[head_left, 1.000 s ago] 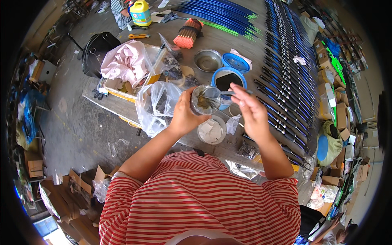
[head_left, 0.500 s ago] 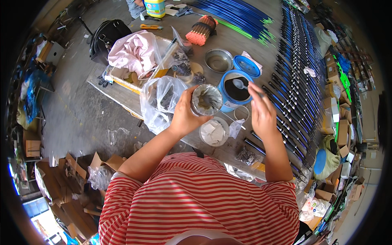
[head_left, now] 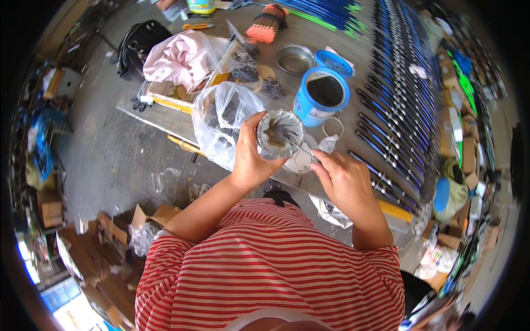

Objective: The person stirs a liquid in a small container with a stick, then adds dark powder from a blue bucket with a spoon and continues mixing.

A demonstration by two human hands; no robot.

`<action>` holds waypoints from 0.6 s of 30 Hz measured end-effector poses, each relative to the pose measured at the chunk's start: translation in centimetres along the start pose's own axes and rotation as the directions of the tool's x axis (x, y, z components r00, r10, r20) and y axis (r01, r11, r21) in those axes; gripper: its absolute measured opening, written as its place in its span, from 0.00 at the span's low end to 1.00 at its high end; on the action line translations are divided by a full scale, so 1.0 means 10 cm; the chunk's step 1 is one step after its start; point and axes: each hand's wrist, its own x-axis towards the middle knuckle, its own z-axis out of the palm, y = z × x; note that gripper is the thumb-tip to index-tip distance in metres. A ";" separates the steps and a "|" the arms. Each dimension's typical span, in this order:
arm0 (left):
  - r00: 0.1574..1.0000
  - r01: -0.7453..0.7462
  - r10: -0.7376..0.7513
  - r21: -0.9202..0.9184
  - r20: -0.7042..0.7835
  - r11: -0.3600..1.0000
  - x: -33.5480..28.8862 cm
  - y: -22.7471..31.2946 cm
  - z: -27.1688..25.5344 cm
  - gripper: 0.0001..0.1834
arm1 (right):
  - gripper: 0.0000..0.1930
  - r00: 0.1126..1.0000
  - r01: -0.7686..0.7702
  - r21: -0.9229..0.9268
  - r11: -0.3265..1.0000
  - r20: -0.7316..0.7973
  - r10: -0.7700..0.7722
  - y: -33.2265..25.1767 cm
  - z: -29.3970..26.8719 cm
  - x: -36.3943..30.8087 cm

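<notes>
My left hand (head_left: 249,157) is wrapped round a cup (head_left: 264,144) lined with crinkled clear film, its mouth turned up toward me. Inside lies a murky greyish-brown substance. A thin metal rod (head_left: 302,149) slants into the cup, its outer end pinched between the thumb and fingers of my right hand (head_left: 346,179). Just beyond the cup stands a blue bucket (head_left: 310,113) with dark contents. Its blue lid (head_left: 334,63) lies behind it. A round white dish (head_left: 298,163) sits under the rod, partly hidden by the cup and my right hand.
A clear plastic bag (head_left: 221,124) and a tray with pink cloth (head_left: 179,58) stand left. A metal bowl (head_left: 295,59) and a bundle of orange-tipped sticks (head_left: 264,27) lie farther back. Rows of dark blue rods (head_left: 397,121) fill the right; cardboard boxes (head_left: 102,251) lie lower left.
My right hand has come down from beside the bucket and taken hold of the rod in the cup. The white spoon seen in the bucket no longer shows. The view has shifted slightly.
</notes>
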 end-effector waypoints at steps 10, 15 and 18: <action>0.966 -0.060 0.148 -0.372 0.212 0.926 -0.96 0.13 -0.29 0.48 | 0.05 0.932 -0.311 -0.224 0.924 -0.264 0.250 -1.35 0.09 -1.05; 0.914 0.108 0.122 -0.523 0.386 0.845 -1.46 0.27 -0.38 0.47 | 0.08 0.889 -0.417 -0.109 0.902 -0.254 0.381 -1.93 0.16 -1.62; 0.864 0.013 0.270 -0.555 0.424 0.832 -1.67 0.43 -0.43 0.48 | 0.08 0.833 -0.521 -0.189 0.832 -0.326 0.447 -2.06 0.12 -1.92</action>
